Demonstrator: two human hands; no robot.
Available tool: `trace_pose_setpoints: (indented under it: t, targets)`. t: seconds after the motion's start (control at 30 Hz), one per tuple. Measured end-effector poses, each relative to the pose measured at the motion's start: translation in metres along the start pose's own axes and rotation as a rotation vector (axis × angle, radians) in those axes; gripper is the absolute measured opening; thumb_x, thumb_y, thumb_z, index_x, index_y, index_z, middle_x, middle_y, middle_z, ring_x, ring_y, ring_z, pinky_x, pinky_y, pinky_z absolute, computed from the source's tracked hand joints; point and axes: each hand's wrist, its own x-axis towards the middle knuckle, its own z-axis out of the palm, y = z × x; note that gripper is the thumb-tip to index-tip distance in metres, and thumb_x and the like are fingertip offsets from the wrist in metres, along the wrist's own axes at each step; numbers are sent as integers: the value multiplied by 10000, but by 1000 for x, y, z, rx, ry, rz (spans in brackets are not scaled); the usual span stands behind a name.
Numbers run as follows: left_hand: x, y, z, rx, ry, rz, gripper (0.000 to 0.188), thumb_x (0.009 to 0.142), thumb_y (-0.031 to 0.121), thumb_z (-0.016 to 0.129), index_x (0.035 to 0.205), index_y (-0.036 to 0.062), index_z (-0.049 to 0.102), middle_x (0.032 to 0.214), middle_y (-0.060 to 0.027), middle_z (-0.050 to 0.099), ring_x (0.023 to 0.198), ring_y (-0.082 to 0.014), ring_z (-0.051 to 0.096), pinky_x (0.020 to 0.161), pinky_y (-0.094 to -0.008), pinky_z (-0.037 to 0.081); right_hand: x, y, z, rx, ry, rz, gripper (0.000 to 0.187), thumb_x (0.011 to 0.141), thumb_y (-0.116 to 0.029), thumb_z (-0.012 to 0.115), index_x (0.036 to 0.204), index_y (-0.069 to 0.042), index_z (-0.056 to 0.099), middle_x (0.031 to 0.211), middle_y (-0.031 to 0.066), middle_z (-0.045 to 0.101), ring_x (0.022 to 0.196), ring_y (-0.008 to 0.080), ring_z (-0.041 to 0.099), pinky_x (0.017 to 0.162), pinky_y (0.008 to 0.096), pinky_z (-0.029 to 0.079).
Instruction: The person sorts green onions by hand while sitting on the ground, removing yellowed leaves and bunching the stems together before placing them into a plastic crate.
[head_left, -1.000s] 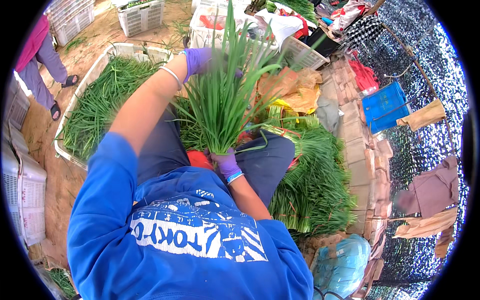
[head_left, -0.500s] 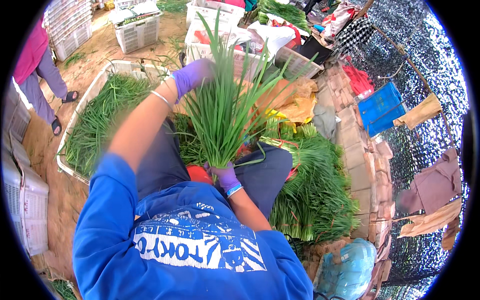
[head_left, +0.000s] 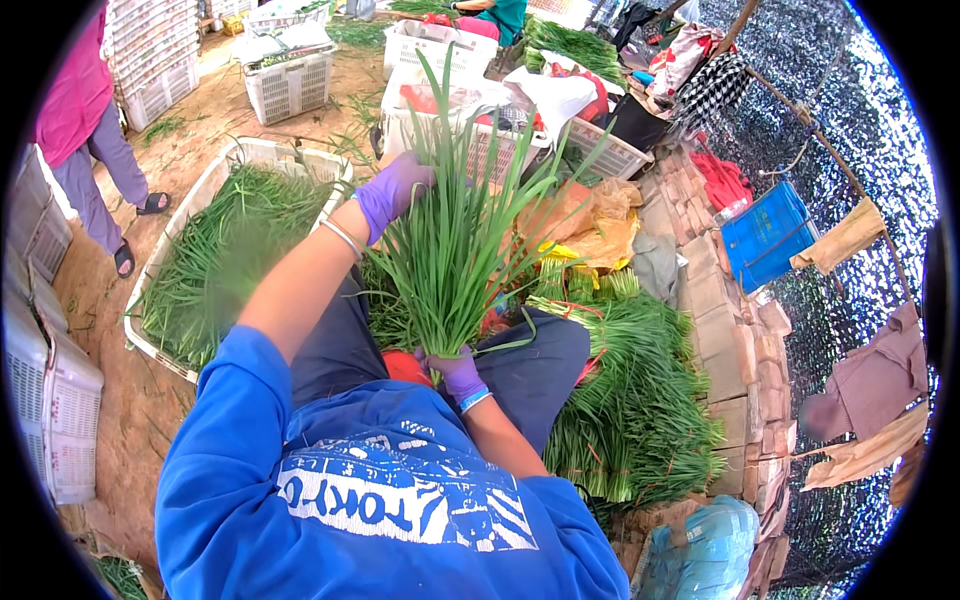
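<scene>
A bunch of long, flat-leaved garlic chives (head_left: 455, 260) stands upright in front of me, its leaves fanning out at the top. My right hand (head_left: 458, 376), in a purple glove, is wrapped round its base above my lap. Higher up on the left side, my left hand (head_left: 396, 192), also in a purple glove, has its fingers closed on the outer leaves. Those fingertips are partly hidden among the leaves. Beside my right knee lies a pile of tied chive bundles (head_left: 640, 400). On the left stands a white crate (head_left: 160, 345) of loose chives.
White crates (head_left: 290, 90) stand farther off, one holding bags and cloth. Stacked crates (head_left: 70, 420) line the left edge near a standing person (head_left: 100, 150). A brick ledge (head_left: 725, 370) runs along the right, by a dark mesh wall. A blue plastic bundle (head_left: 705, 545) sits lower right.
My left hand, blurred before, has come down slightly along the leaves and is now steadier. My right hand keeps its hold on the base. The whole view has shifted a little.
</scene>
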Motion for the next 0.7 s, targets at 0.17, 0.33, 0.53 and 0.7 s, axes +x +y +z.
trace_pose_setpoints:
  t: [0.17, 0.33, 0.53, 0.7]
  targets:
    - [-13, 16, 12, -251, 12, -94, 265, 813, 76, 497, 1036, -65, 522, 988, -166, 588, 840, -232, 603, 762, -320, 497, 1, 1, 2, 46, -2, -1, 267, 664, 29, 555, 930, 11, 561, 765, 87, 602, 599, 139, 557, 537, 244, 451]
    - [-21, 17, 18, -167, 92, -17, 253, 856, 128, 446, 1032, -26, 542, 991, -128, 589, 846, -202, 595, 755, -308, 492, 0, -4, 5, 34, 16, 23, 254, 651, 37, 540, 905, 22, 556, 754, 95, 595, 592, 139, 554, 534, 241, 454]
    - [-9, -2, 18, -638, 223, -58, 268, 862, 165, 430, 1045, 8, 547, 906, -95, 598, 724, -162, 588, 655, -272, 494, -3, -10, 15, 29, 31, 39, 242, 630, 52, 522, 869, 36, 550, 740, 105, 578, 579, 144, 542, 511, 239, 447]
    - [-9, -12, 1, -572, 195, 27, 361, 858, 197, 456, 1177, 28, 471, 903, -78, 601, 730, -140, 588, 658, -275, 497, -4, -10, 15, 55, 1, 59, 265, 621, 63, 528, 884, 32, 546, 728, 105, 572, 575, 151, 541, 490, 245, 439]
